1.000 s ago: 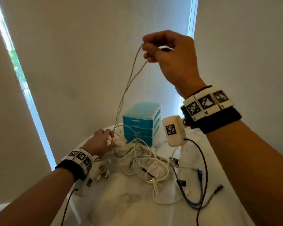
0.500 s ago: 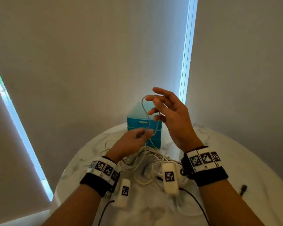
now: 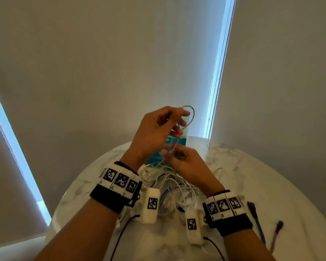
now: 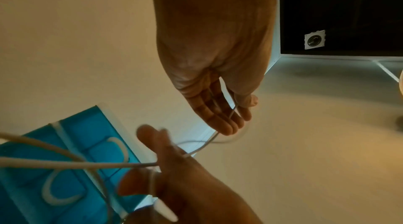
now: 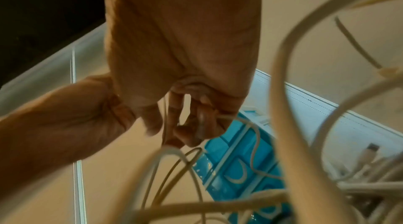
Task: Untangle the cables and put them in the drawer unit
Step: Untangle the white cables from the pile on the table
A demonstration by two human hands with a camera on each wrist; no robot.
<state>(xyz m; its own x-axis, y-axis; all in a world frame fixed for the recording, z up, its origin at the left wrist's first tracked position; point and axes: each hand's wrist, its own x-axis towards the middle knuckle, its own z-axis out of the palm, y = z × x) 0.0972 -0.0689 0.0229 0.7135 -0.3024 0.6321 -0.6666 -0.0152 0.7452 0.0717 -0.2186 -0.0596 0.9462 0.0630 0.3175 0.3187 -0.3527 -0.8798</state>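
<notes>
A thin white cable point(image 3: 189, 117) stands in a small loop above my left hand point(image 3: 177, 120), which pinches it between thumb and fingers; the left wrist view shows it running through that hand point(image 4: 236, 112). Just below, my right hand point(image 3: 169, 157) pinches the same cable, as the right wrist view shows point(image 5: 185, 129). From there it drops into a tangle of white cables point(image 3: 169, 185) on the table beneath both wrists. The blue drawer unit point(image 3: 180, 141) stands right behind my hands, mostly hidden by them; its drawers point(image 4: 65, 158) look closed.
The round white marble table point(image 3: 252, 176) ends near a pale wall and window strips. A dark blue cable point(image 3: 255, 219) and a black cable point(image 3: 277, 228) lie loose at the right, beside my right wrist.
My right hand came down from high above the table to below the left hand. The left hand rose out of the tangle and now holds the loop.
</notes>
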